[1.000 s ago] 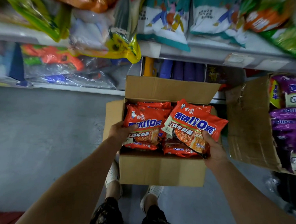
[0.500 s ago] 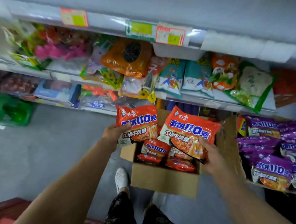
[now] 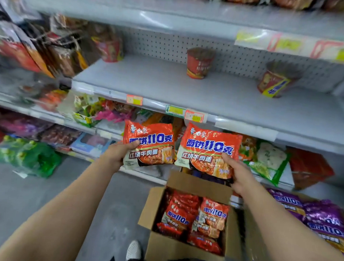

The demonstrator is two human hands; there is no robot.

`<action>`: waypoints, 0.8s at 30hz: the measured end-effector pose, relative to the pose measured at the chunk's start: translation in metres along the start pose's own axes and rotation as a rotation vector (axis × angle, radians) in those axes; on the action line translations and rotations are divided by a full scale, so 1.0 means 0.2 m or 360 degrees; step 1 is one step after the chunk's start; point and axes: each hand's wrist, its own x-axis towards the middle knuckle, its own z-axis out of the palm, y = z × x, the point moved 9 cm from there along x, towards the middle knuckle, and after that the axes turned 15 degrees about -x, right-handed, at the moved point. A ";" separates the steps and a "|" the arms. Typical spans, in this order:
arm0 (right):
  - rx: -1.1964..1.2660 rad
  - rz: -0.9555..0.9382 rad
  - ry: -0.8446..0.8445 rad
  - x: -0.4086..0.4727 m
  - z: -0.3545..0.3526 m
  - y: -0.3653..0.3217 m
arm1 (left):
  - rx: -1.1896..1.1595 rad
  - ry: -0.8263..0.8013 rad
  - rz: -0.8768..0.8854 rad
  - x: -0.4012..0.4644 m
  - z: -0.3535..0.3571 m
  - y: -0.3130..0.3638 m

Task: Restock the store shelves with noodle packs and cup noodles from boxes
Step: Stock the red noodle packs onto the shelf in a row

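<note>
Both orange packs, now lifted from the box, are pinched by the left hand and right hand, probably bound for the bare shelf above the fingers.

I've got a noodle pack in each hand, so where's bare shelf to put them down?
The grey shelf above the packs is mostly bare: a wide patch between the left cup and the middle cup, another between the middle cup and the right cup, plus the whole front strip. The lower shelf behind the packs is crowded with bags.
</note>
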 end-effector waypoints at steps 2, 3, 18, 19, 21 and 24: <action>-0.0004 -0.0080 -0.0022 -0.02 0.02 -0.13 | -0.0002 -0.0036 0.0037 -0.05 0.03 0.11; -0.0015 -0.0122 -0.0044 -0.04 0.03 -0.20 | -0.0005 -0.0038 0.0061 -0.08 0.04 0.17; -0.0010 -0.0739 -0.0208 -0.28 0.16 -1.15 | -0.0101 -0.0238 0.0571 -0.51 0.25 1.07; -0.0005 -0.0773 -0.0207 -0.30 0.16 -1.22 | -0.0096 -0.0267 0.0598 -0.53 0.28 1.12; -0.0007 -0.0849 -0.0205 -0.35 0.15 -1.35 | -0.0079 -0.0303 0.0652 -0.58 0.33 1.22; -0.0011 -0.0963 -0.0188 -0.42 0.12 -1.54 | -0.0089 -0.0323 0.0722 -0.64 0.42 1.37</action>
